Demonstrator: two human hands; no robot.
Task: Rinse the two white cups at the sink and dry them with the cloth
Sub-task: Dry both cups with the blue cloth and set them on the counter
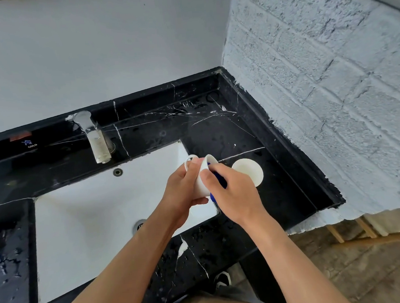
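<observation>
Over the right end of the white sink (86,228), both hands meet around one white cup (200,177). The left hand (185,192) grips it from the left, fingers (190,169) curled over its upper side and thumb under its base. The cup lies tilted — its long axis runs from the base near the person up toward the mouth, which points away and to the right, toward the corner of the worktop (216,131). Its handle (191,157) sticks out at the far left, above the left hand.

The right hand (232,194) is closed on a blue cloth (220,179), thumb laid along the cup's wall; the cloth is bunched against the cup's mouth and hangs in a small tail below the hand. How far it goes inside the cup cannot be told.

The second white cup (248,171) rests on the black marble worktop just right of the hands, mouth toward the camera and leaning — apart from the held cup. A metal tap (95,139) stands behind the sink, and water drops spot the worktop near the front edge.
</observation>
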